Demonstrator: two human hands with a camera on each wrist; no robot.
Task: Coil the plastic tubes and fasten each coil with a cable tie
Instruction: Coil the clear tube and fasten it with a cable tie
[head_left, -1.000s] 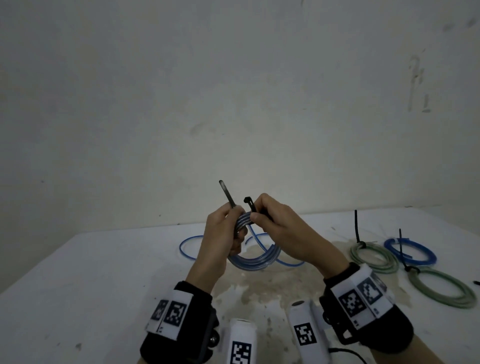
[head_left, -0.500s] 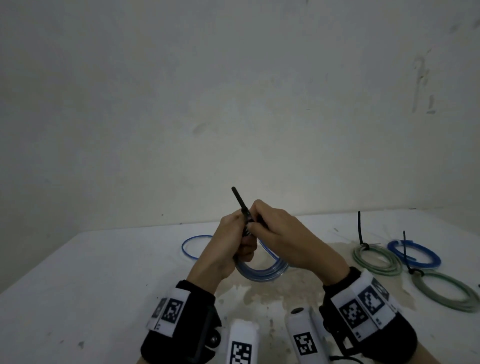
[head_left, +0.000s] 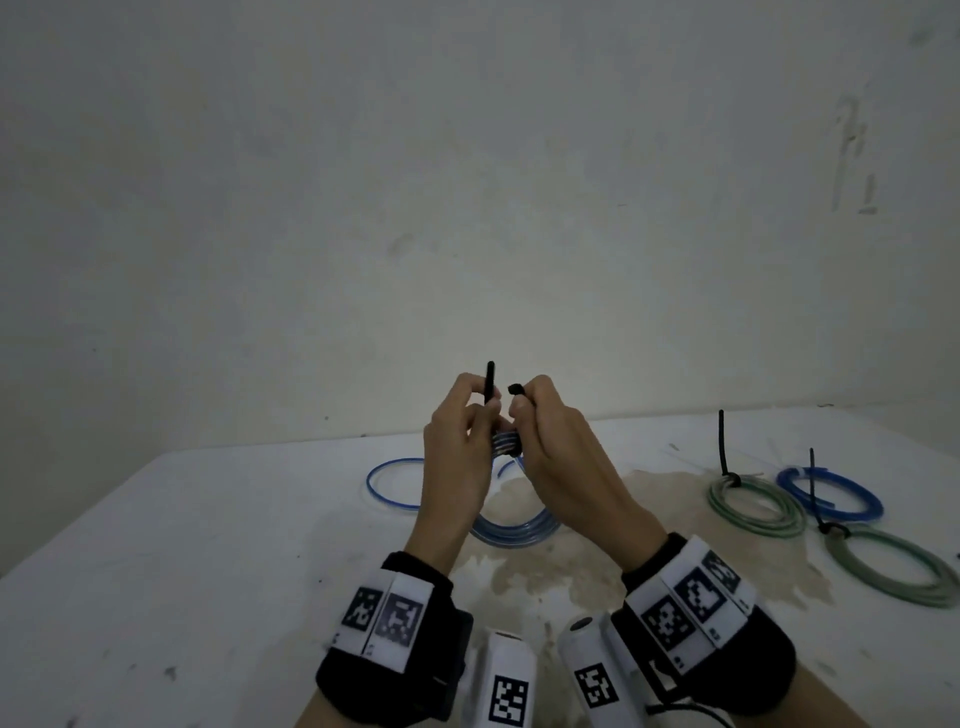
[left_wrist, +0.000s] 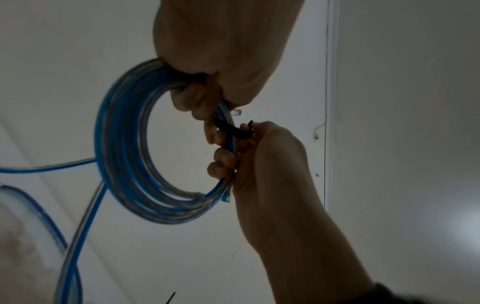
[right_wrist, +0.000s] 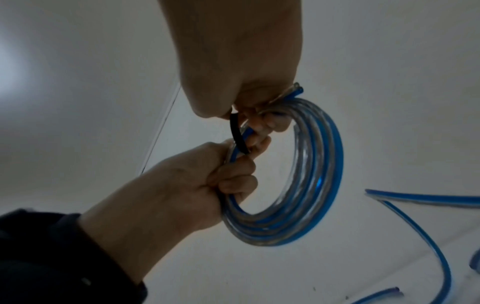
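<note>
Both hands are raised above the white table (head_left: 218, 545), working together on one coil.

Left hand (head_left: 457, 447): fingers curled round the blue-and-clear tube coil (left_wrist: 124, 144); thumb and forefinger pinch the pointed tail of the black cable tie (head_left: 490, 382), which stands upright above the hand.

Right hand (head_left: 558, 457): fingers curled round the same coil just beside the left hand; fingertips pinch the head end of the tie, which pokes out toward the tail. The two ends are near each other but apart; the tie is not closed.

In both wrist views the black strap crosses the coil's bundled turns between the two hands. The coil hangs below the hands, clear of the table.

On the table behind the hands: loose blue tube (head_left: 387, 483), uncoiled. To the right, three tied coils: a green coil (head_left: 753, 512), a dark blue coil (head_left: 841, 506) and a second green coil (head_left: 893, 571), each with a black tie tail sticking up.
</note>
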